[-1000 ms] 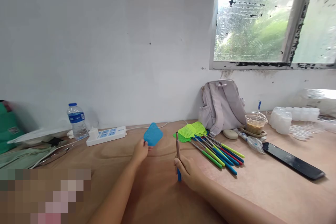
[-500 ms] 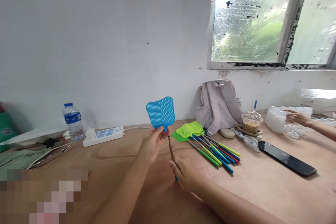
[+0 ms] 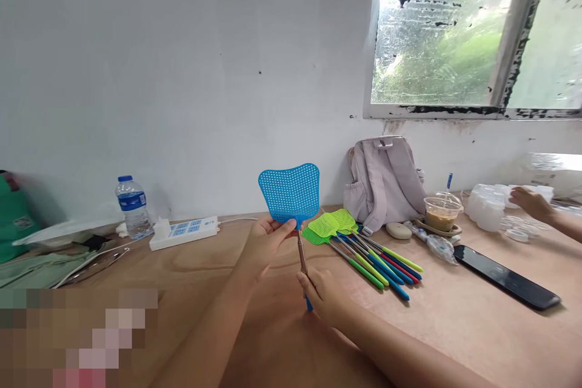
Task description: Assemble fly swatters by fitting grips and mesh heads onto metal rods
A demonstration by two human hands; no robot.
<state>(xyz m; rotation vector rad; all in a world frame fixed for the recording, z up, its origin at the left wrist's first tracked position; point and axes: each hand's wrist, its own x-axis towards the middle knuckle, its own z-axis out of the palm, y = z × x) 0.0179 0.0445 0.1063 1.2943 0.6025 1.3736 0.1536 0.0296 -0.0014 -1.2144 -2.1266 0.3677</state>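
My left hand pinches the neck of a blue fly swatter head, a perforated paddle held upright in front of the wall. Below it my right hand is wrapped round the metal rod of the handle, whose blue end pokes out under the fingers. The rod's top meets the head's neck at my left fingertips; whether it is seated inside, I cannot tell. Just right of my hands lies a pile of fly swatters with green and yellow-green heads and green, blue, red and yellow grips.
Behind the pile stands a grey backpack, with a drink cup and a black phone to the right. Another person's hand touches white plastic bottles. A power strip and water bottle are at left.
The swatter head has turned to face me more squarely, and its neck has come onto the rod's top, where a gap showed before. The other person's hand has shifted over the bottles.
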